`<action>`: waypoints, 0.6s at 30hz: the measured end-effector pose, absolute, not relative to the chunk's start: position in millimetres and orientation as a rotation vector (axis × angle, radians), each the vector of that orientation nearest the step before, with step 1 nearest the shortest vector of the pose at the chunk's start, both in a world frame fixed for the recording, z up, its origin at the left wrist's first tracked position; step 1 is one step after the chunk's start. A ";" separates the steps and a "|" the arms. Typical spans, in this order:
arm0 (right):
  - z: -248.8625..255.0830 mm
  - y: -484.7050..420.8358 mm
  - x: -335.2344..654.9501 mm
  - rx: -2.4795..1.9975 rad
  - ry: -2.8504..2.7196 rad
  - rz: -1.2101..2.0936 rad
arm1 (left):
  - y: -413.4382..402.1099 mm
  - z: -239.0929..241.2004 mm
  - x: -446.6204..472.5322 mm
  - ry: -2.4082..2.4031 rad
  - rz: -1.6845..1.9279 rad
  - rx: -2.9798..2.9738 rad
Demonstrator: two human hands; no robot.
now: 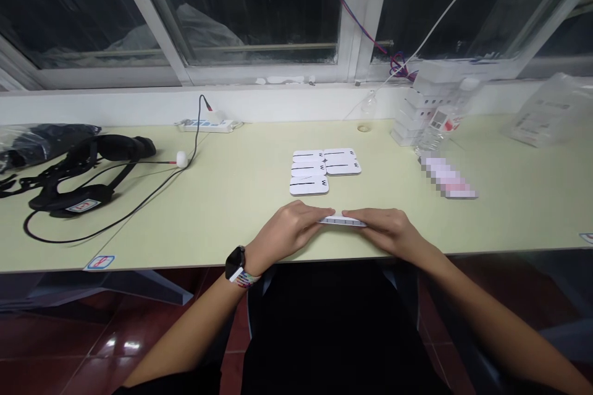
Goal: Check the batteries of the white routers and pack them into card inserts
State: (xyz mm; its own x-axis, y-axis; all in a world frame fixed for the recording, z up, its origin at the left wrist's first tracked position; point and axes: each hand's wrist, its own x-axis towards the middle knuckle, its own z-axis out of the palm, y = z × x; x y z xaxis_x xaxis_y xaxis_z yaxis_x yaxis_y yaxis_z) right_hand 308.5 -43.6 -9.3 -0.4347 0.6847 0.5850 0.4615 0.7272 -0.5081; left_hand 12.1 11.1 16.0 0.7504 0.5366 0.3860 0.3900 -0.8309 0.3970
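Several white cards [309, 184] with rounded corners lie side by side on the table, each bearing a black line and a mark like a W. Close to the table's front edge, my left hand [296, 225] and my right hand [391, 228] pinch opposite ends of a thin white card [343, 220]. It is seen nearly edge-on, with a row of small dark marks along it. Whether it is one card or a small stack, I cannot tell. The loose cards lie just beyond my hands.
A black headset [88, 179] with a cable is on the left of the pale table [222, 197], near a power strip [206, 126]. Toward the right are a plastic bottle [438, 126], white boxes [407, 117], a blurred phone-shaped object [447, 178] and a plastic bag [546, 111].
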 end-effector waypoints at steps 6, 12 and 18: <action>-12.0 -39.8 310.2 -0.970 -1.997 0.531 | 11.0 21.7 14.3 0.696 0.777 2.456; -11.2 -36.4 306.6 -0.941 -2.036 0.442 | 13.5 19.5 12.8 0.736 0.750 2.374; -5.7 -40.1 303.1 -1.046 -2.190 0.418 | 15.7 17.2 13.3 0.829 0.674 2.483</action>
